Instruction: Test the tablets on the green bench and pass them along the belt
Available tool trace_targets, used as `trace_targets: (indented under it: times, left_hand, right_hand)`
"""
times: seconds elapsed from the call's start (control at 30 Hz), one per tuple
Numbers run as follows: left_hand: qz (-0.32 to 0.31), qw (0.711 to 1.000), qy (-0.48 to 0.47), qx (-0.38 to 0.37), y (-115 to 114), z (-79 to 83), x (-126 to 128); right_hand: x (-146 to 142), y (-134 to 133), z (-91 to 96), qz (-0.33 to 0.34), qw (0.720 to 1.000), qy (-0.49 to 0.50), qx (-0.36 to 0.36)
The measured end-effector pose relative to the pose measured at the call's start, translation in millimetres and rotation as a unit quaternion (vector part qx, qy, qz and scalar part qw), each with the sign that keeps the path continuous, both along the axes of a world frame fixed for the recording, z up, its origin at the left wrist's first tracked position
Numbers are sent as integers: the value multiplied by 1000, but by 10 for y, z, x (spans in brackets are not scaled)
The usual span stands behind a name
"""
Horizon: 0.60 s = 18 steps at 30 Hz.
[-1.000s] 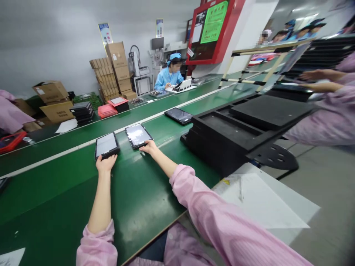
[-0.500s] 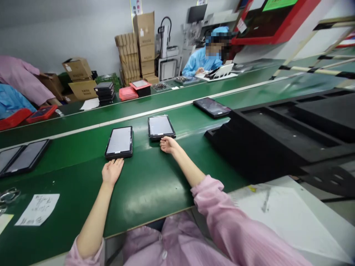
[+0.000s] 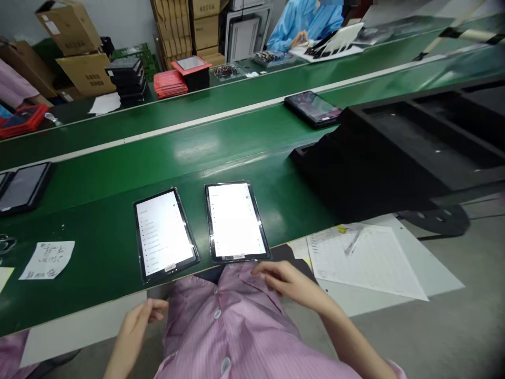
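Two tablets with lit white screens lie side by side at the near edge of the green bench: the left tablet (image 3: 165, 233) and the right tablet (image 3: 236, 221). My left hand (image 3: 138, 320) hangs below the bench edge in front of my pink smock, fingers loosely curled, holding nothing. My right hand (image 3: 286, 279) hovers just under the near edge of the right tablet, fingers stretched out and apart, empty. Neither hand touches a tablet.
A stack of black foam trays (image 3: 398, 147) fills the right of the bench, with a dark tablet (image 3: 313, 108) behind it. Paper sheets with a pen (image 3: 365, 258) lie at right. A note (image 3: 48, 259) and more tablets (image 3: 21, 185) sit left. A person in blue (image 3: 305, 18) works opposite.
Both tablets have been pulled from the middle of the bench to its near edge. My hands have let go and drawn back toward my body. The camera has tilted down.
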State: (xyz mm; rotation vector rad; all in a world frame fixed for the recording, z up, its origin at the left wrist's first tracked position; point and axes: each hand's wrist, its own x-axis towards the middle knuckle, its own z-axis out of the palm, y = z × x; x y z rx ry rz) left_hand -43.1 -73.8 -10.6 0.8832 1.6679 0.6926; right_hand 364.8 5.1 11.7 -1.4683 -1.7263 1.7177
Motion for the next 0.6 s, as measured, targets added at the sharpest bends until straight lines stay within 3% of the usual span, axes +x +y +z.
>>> trace_targets:
  times: [0.07,0.13,0.2,0.3,0.43,0.5,0.6]
  left_hand:
    - [19,972,205,113,68,105,-18]
    - [36,900,375,220,250,159,68]
    - [33,837,484,251,449,159,217]
    - [2,816,520,251,619,121,445]
    - [-84,834,463,288,564,135,609]
    - [-71,831,461,304,498,163,602]
    - [-3,825,481,295,440,175,495]
  right_hand:
    - [-55,153,164,-3,976,-116,182]
    - [-249,365,218,15,919,-199,341]
    - [-474,562,163,60,862,-254,434]
    - [-621,720,22,99,822,-289,480]
    - [-344,677,-1,64,817,-312,480]
    - [-148,613,36,24,822,-315,474]
    - [8,539,63,-21,828,-317,461]
